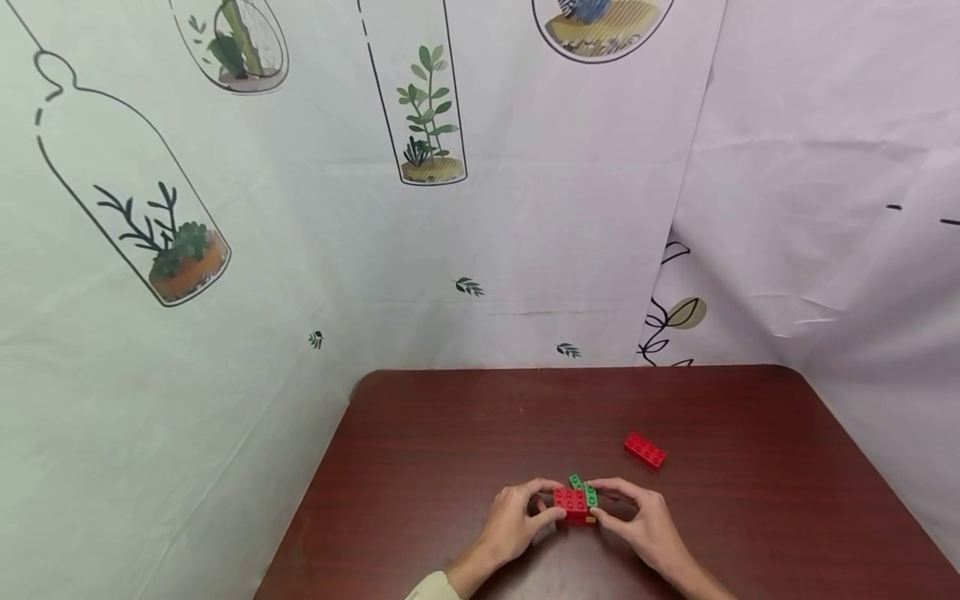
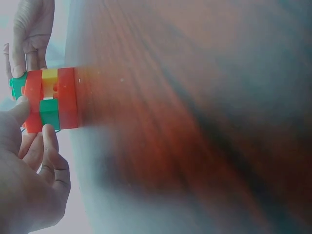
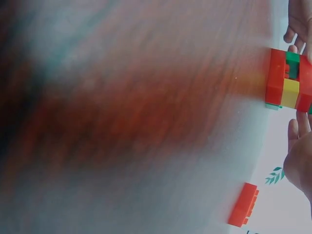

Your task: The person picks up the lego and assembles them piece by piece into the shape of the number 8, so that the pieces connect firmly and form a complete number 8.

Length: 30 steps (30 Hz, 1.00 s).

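A small stack of toy building bricks (image 1: 572, 518) stands on the table between both hands. Red bricks form its bottom and upper layers, with a green brick (image 2: 49, 113) and a yellow brick (image 3: 290, 93) between them. A narrow green brick (image 1: 591, 497) sits on top at the right side; another bit of green (image 1: 575, 481) shows behind. My left hand (image 1: 513, 521) grips the stack's left end, thumb in front and fingers behind. From the right, my right hand (image 1: 643, 523) pinches the top green brick between thumb and fingers. Its far fingertips are partly hidden.
One loose red brick (image 1: 645, 450) lies on the dark brown table (image 1: 450, 433), beyond the right hand. A pale cloth printed with plants (image 1: 525, 250) hangs behind the table's far edge and along both sides.
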### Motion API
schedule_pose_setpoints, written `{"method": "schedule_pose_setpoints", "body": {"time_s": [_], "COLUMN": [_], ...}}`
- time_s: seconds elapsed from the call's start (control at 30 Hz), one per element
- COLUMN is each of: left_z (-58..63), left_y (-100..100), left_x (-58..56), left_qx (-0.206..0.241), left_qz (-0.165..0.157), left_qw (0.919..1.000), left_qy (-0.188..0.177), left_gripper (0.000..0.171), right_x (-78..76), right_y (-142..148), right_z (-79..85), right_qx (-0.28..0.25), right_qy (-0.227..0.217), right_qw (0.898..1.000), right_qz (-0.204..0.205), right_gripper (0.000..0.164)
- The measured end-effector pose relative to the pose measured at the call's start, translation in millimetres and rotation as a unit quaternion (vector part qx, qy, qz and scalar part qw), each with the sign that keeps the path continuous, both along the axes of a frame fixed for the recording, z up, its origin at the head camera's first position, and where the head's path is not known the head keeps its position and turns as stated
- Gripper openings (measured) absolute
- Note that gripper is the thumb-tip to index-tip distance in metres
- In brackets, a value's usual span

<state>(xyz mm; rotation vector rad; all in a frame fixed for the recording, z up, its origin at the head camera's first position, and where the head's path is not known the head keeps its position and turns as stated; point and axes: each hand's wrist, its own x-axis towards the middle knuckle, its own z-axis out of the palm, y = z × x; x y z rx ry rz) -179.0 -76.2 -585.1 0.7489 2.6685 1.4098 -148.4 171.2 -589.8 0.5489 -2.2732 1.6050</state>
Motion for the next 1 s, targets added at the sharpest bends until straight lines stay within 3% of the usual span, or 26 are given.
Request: {"method": "schedule_pose_setpoints", "body": {"time_s": [0.23, 0.7, 1.0], "left_z": [1.9, 3.6, 8.7], "left_y": [1.6, 0.5, 2.4], "left_x": [-2.4, 0.5, -12.7], "left_qx": [-0.002, 0.006, 0.001], "left_qz": [0.000, -0.003, -0.026], "left_qw": [1.0000, 0.9998, 0.9995], "left_qy": [-0.004, -0.017, 0.017], "left_gripper": [0.028, 0.028, 0.027], "right_x": [-1.0, -3.0, -2.8], "right_y": [0.8, 2.3, 3.0], "right_z": [1.3, 3.6, 4.2], "right_qx": [-0.009, -0.022, -0.002], "right_qy": [0.015, -0.049, -0.051], "right_qw": [1.000, 0.997, 0.998], "right_qz": [0.012, 0.046, 0.047], "right_gripper": [0.040, 0.037, 0.039]}}
